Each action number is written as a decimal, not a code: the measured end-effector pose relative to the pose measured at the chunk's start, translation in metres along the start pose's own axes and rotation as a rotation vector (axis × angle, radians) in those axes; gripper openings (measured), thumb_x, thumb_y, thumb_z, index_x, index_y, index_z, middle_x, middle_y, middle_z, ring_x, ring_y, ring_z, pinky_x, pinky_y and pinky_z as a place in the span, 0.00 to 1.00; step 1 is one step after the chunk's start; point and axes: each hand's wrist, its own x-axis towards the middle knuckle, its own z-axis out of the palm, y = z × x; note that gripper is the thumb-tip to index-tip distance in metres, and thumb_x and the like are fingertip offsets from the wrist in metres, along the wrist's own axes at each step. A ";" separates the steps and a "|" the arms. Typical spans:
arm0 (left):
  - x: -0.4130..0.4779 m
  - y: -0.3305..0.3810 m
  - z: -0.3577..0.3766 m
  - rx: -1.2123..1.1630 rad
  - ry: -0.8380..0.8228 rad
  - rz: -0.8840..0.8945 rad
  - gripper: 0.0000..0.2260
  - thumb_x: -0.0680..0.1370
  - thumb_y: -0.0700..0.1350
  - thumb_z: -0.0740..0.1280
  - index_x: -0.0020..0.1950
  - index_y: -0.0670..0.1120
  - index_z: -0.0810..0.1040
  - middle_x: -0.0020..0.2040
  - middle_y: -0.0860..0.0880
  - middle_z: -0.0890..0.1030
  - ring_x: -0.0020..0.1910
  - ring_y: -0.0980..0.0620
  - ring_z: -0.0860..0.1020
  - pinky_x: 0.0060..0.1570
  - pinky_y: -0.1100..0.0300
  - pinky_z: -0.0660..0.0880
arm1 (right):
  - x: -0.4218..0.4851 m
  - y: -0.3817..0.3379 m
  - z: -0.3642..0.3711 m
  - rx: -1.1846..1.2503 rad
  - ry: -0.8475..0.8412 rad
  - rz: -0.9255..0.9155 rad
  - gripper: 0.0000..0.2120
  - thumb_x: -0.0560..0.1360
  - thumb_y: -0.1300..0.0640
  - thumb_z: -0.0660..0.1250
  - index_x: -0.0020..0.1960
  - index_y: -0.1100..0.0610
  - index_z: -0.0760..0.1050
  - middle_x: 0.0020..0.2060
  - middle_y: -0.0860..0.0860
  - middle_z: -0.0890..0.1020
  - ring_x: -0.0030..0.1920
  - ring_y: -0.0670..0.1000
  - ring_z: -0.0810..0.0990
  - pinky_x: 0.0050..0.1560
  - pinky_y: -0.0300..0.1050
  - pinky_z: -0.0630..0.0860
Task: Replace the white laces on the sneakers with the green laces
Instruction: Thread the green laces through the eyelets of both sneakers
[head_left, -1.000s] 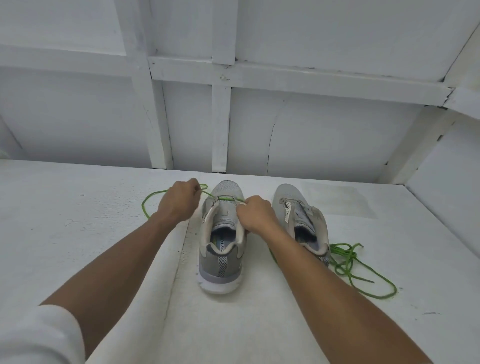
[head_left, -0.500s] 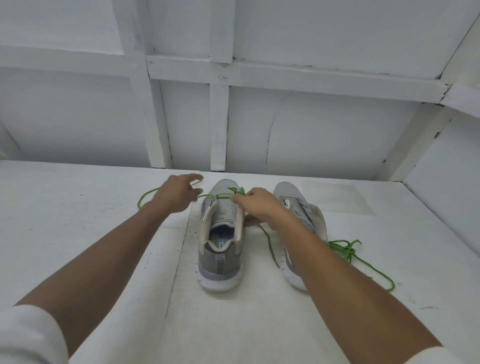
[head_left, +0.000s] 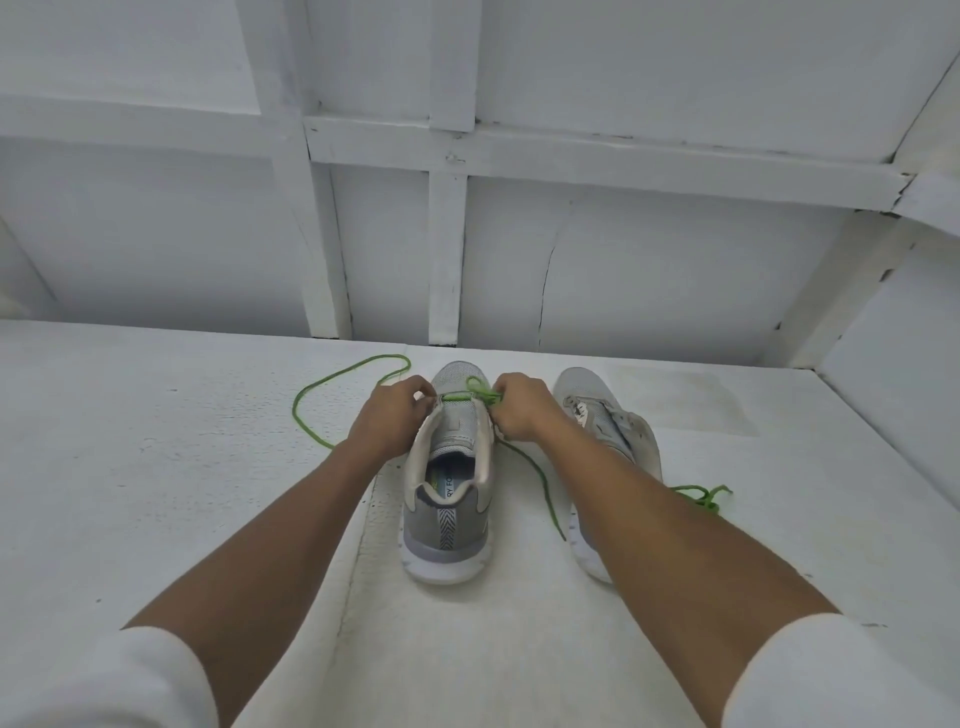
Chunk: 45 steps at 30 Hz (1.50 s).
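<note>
White surface (head_left: 156, 467), white boarded wall (head_left: 675, 286) at far side. White sleeve (head_left: 104, 686) at near left, forearm reached far toward the shoes.

Green lace (head_left: 456, 398): one long end looped out on the surface to far left, curved back and ran under the left wrist. Short stretch of it lay straight across the far eyelets of the left sneaker (head_left: 447, 525).

Left hand (head_left: 392, 415) was at the left edge of that sneaker's eyelet row, fingers curled in, fingertips pinching the lace where it left the eyelet.

Left sneaker was grey, upright on its sole, heel near, toe far, tongue area open.

Right hand (head_left: 522, 410) was at the right edge of the same eyelet row, fingers curled tight, pinching the lace. A small green loop stuck up just left of the knuckles. The other lace end hung from this hand and trailed near, lying between the two shoes.

Right sneaker (head_left: 584, 395) stood just beside the first, toe far, partly hidden by the right forearm.

Second green lace (head_left: 701, 496) lay bunched on the surface right of the right sneaker, partly hidden by the arm. Second white sleeve (head_left: 841, 675) at near right.
</note>
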 end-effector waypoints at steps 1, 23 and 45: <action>0.000 0.000 0.001 -0.004 0.005 -0.001 0.07 0.81 0.46 0.62 0.53 0.47 0.79 0.35 0.50 0.75 0.39 0.48 0.74 0.40 0.58 0.67 | -0.001 -0.002 -0.004 -0.025 -0.007 0.031 0.11 0.75 0.62 0.62 0.55 0.63 0.76 0.54 0.62 0.79 0.47 0.60 0.81 0.43 0.44 0.77; 0.000 -0.003 0.006 -0.017 0.017 -0.029 0.07 0.81 0.47 0.62 0.54 0.48 0.78 0.40 0.46 0.80 0.41 0.46 0.78 0.44 0.54 0.75 | -0.014 -0.029 -0.071 -0.411 -0.042 0.139 0.15 0.78 0.49 0.63 0.58 0.59 0.74 0.51 0.54 0.78 0.46 0.57 0.81 0.41 0.44 0.73; 0.007 -0.004 -0.019 0.206 -0.062 -0.058 0.08 0.82 0.47 0.59 0.53 0.44 0.74 0.48 0.43 0.80 0.45 0.45 0.77 0.43 0.52 0.75 | -0.009 -0.004 0.002 0.648 -0.063 0.266 0.06 0.75 0.64 0.60 0.40 0.60 0.72 0.43 0.60 0.79 0.44 0.61 0.83 0.41 0.51 0.83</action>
